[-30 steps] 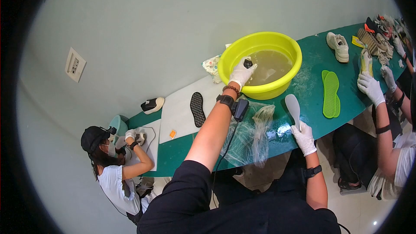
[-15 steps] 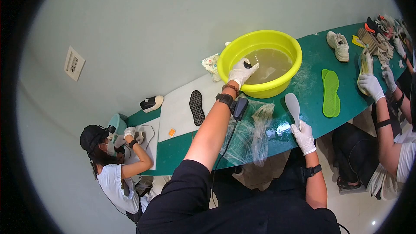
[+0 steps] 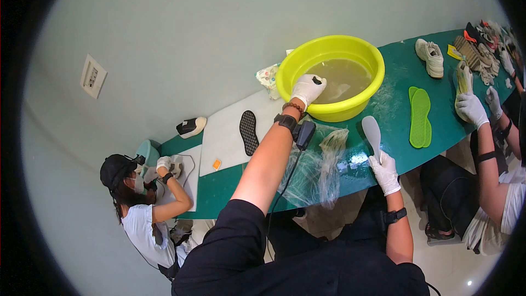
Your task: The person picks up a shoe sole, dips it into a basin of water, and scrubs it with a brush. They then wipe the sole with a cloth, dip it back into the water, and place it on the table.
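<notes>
At the left, a person in a dark cap (image 3: pixel 118 171) sits by the end of the green bench (image 3: pixel 216 200) and has gloved hands on a shoe (image 3: pixel 176 168), near a light blue tub (image 3: pixel 147 152). To the right of this, a black and white shoe (image 3: pixel 191 127) lies beside a white sheet (image 3: pixel 224 129); a small orange card (image 3: pixel 217 164) and a black insole (image 3: pixel 249 132) lie on the sheet. The left hand (image 3: pixel 308 89), in a white glove, is over the near left side of the yellow basin (image 3: pixel 330 111), which has cloudy water in it. Its grip is together on a small dark thing (image 3: pixel 316 80), partly hidden by the fingers. In front of the basin there is a clear plastic bag (image 3: pixel 329 167). The right hand (image 3: pixel 385 172), also gloved, has its grip clamped on the lower end of a pale flat piece (image 3: pixel 372 133), whose wide end points away over the bench. Farther right, two green insoles (image 3: pixel 420 118) overlap, and a white shoe (image 3: pixel 430 57) is behind them. At the right edge, another person's gloved hand (image 3: pixel 472 109) holds a pale shoe (image 3: pixel 464 83), near a pile of shoes (image 3: pixel 481 49).
</notes>
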Demonstrator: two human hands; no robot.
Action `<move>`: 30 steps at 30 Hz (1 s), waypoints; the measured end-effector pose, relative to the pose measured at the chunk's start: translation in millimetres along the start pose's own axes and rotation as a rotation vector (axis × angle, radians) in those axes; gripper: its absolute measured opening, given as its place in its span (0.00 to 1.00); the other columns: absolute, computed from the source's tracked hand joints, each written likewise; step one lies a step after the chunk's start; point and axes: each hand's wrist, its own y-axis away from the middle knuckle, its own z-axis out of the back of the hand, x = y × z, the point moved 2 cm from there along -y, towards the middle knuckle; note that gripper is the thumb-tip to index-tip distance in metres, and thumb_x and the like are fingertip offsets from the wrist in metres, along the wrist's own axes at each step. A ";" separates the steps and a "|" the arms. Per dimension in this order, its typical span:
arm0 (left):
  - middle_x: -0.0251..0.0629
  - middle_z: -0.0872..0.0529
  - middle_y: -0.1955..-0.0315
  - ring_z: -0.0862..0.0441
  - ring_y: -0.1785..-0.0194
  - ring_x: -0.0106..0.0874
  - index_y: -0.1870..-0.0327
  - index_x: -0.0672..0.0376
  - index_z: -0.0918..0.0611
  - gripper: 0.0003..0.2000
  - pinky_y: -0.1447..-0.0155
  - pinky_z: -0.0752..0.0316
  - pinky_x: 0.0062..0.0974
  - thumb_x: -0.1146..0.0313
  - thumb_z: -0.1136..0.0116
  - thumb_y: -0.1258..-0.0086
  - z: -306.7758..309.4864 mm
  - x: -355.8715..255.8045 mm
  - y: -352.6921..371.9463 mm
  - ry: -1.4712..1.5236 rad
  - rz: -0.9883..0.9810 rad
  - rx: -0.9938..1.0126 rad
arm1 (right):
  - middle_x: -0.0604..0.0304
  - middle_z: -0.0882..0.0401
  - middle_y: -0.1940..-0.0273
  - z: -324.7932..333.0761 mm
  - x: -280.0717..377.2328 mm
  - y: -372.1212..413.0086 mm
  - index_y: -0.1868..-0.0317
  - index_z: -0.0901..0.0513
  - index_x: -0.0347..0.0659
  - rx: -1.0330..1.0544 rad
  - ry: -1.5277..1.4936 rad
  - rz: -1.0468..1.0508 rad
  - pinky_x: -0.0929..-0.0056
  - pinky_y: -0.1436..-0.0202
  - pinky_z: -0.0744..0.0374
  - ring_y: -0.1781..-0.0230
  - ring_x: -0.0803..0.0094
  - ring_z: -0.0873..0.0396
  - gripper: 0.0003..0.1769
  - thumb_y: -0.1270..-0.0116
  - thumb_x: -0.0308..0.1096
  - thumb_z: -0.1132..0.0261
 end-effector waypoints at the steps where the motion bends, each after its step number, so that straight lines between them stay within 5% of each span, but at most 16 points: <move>1: 0.52 0.12 0.62 0.15 0.55 0.49 0.61 0.61 0.13 0.19 0.49 0.22 0.38 0.51 0.41 0.33 -1.1 -0.1 -0.6 -0.020 -0.011 0.009 | 0.63 0.26 0.76 0.3 0.4 0.5 0.58 0.18 0.33 0.000 -0.001 0.003 0.70 0.68 0.28 0.74 0.79 0.33 0.11 0.30 0.35 0.35; 13: 0.53 0.12 0.64 0.15 0.58 0.49 0.61 0.63 0.13 0.18 0.50 0.22 0.37 0.54 0.41 0.33 -1.2 5.0 -1.8 0.118 0.044 0.005 | 0.63 0.26 0.78 0.7 5.6 1.0 0.61 0.19 0.33 0.001 -0.002 -0.026 0.68 0.69 0.28 0.75 0.77 0.33 0.11 0.30 0.35 0.35; 22: 0.46 0.11 0.56 0.14 0.54 0.39 0.49 0.64 0.16 0.26 0.46 0.23 0.32 0.47 0.35 0.33 -9.8 17.5 -5.9 0.180 -0.012 -0.102 | 0.64 0.27 0.77 0.6 6.8 1.1 0.60 0.19 0.33 0.001 0.035 -0.026 0.70 0.68 0.28 0.75 0.78 0.34 0.10 0.30 0.34 0.34; 30: 0.45 0.11 0.56 0.15 0.52 0.33 0.49 0.65 0.16 0.26 0.44 0.24 0.29 0.48 0.33 0.33 -15.4 26.0 -15.1 0.455 0.019 0.031 | 0.59 0.23 0.76 1.8 9.3 1.4 0.60 0.18 0.33 -0.016 0.053 -0.014 0.68 0.67 0.26 0.74 0.76 0.30 0.11 0.31 0.35 0.34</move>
